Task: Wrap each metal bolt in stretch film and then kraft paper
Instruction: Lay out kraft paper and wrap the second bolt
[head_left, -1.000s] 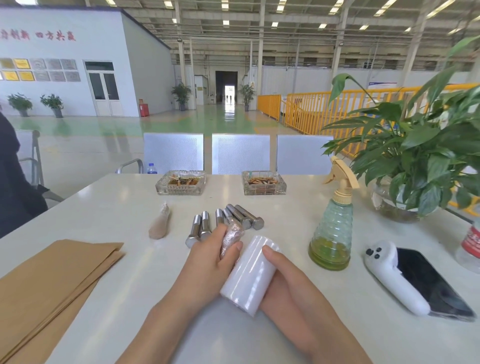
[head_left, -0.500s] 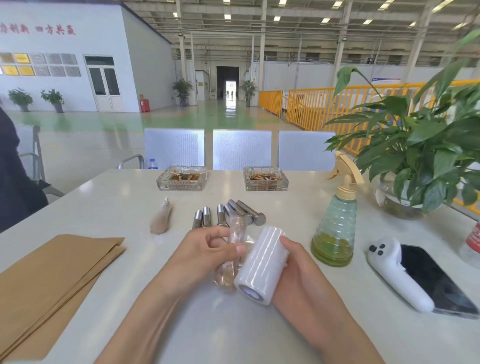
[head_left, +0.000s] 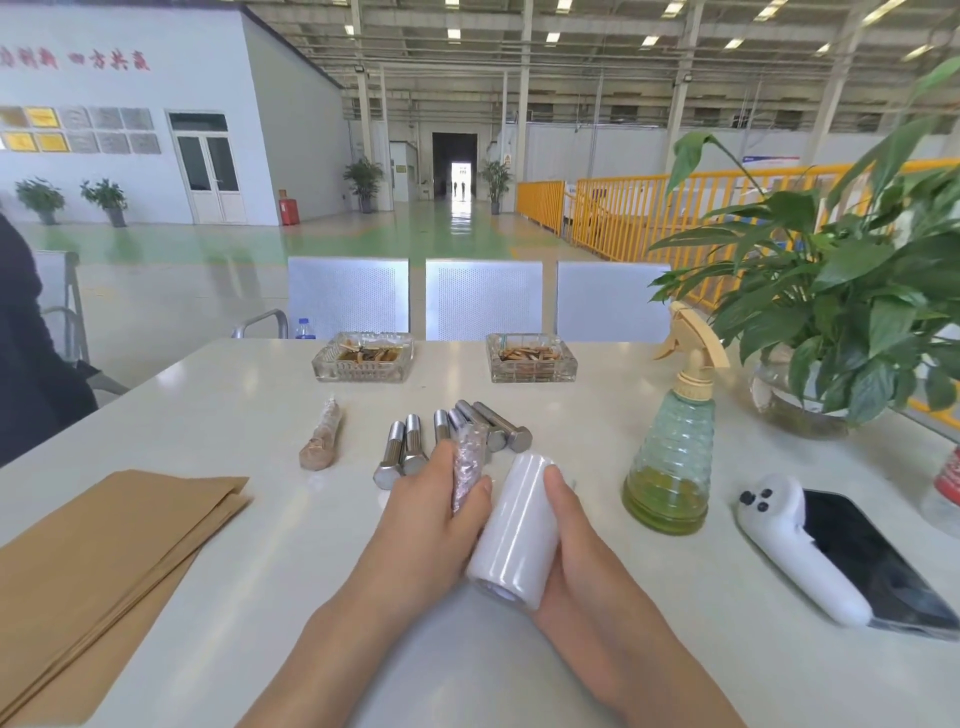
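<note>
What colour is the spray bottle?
The spray bottle is clear pale green with a tan trigger top, seen in the head view.

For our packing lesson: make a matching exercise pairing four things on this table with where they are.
Things:
1. film roll
2. film-wrapped bolt
3. kraft paper
4. spray bottle

Places:
A. stacked at the table's left edge
B. held by the left hand
C. standing right of the hands
D. held by the right hand

Pairs: 1-D, 2-B, 3-A, 4-C
</note>
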